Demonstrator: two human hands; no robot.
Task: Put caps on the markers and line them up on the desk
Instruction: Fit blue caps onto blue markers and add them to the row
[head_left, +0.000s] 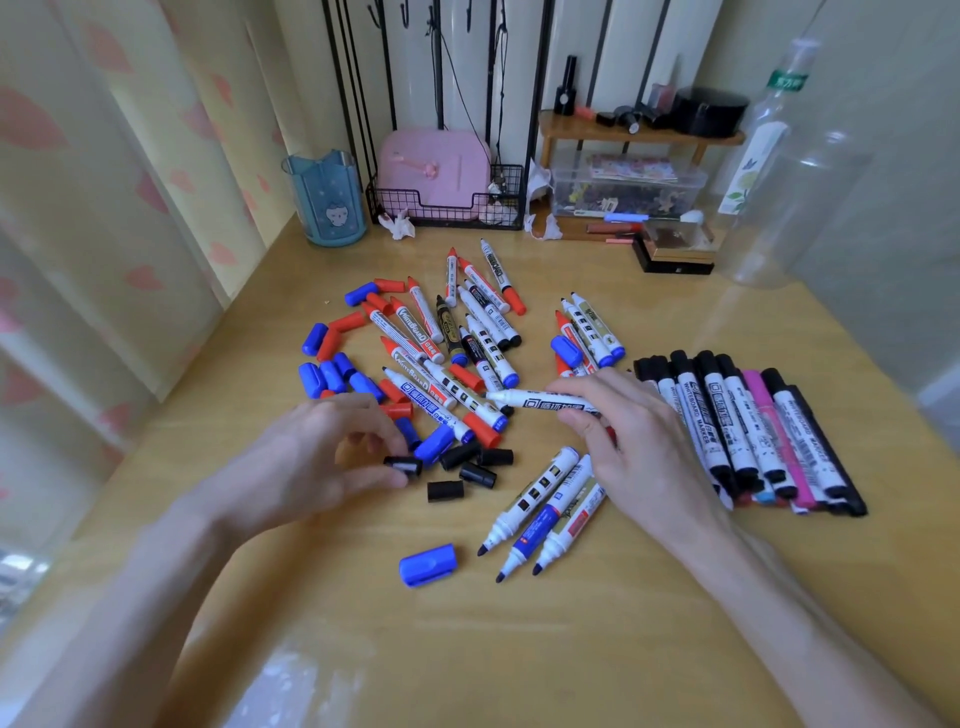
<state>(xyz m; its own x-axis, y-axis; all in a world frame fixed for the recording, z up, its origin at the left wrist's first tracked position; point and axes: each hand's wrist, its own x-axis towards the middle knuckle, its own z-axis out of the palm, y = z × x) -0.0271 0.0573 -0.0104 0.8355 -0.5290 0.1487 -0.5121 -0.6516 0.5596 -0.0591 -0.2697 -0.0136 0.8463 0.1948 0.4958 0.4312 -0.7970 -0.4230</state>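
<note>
My right hand (639, 441) grips an uncapped white marker (540, 401), tip pointing left, above the wooden desk (519, 649). My left hand (322, 457) pinches a black cap (402, 464) that lies on the desk among several other black caps (470, 462). A pile of uncapped markers (457, 332) lies in the middle, with loose blue and red caps (337, 364) to its left. Three uncapped markers (540, 512) lie in front of my right hand, a blue cap (428, 564) beside them. A row of capped markers (748, 426) lies lined up at the right.
At the back stand a blue pen cup (332, 200), a wire basket with a pink box (447, 200), a small wooden shelf (639, 130) with cosmetics and a clear plastic box (623, 184). A clear bottle (769, 156) stands at the back right.
</note>
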